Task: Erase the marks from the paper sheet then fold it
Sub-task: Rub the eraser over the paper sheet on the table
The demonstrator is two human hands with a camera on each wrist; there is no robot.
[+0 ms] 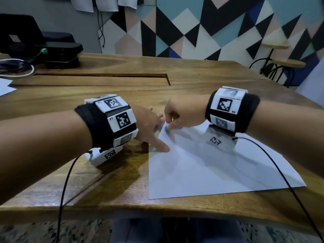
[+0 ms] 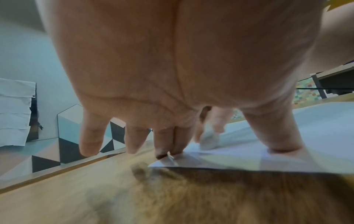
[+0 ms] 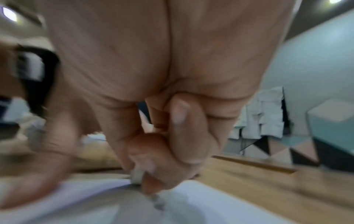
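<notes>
A white paper sheet (image 1: 219,165) lies on the wooden table (image 1: 105,92), one corner pointing away from me. My left hand (image 1: 154,130) lies spread on that far corner, thumb and fingertips (image 2: 176,150) pressing the paper sheet (image 2: 316,136) flat. My right hand (image 1: 175,118) pinches a small white eraser (image 3: 137,176) and holds it against the sheet (image 3: 95,201) at the far corner, beside grey marks (image 1: 168,131). From the left wrist view the eraser (image 2: 208,140) shows pale between the right hand's fingertips. The right wrist view is blurred.
A black device (image 1: 52,48) with cables sits at the table's far left, and another paper (image 1: 5,86) lies at the left edge. A slot (image 1: 105,75) runs across the tabletop. Stools (image 1: 280,64) stand at the back right. Cables from both wristbands hang over the near edge.
</notes>
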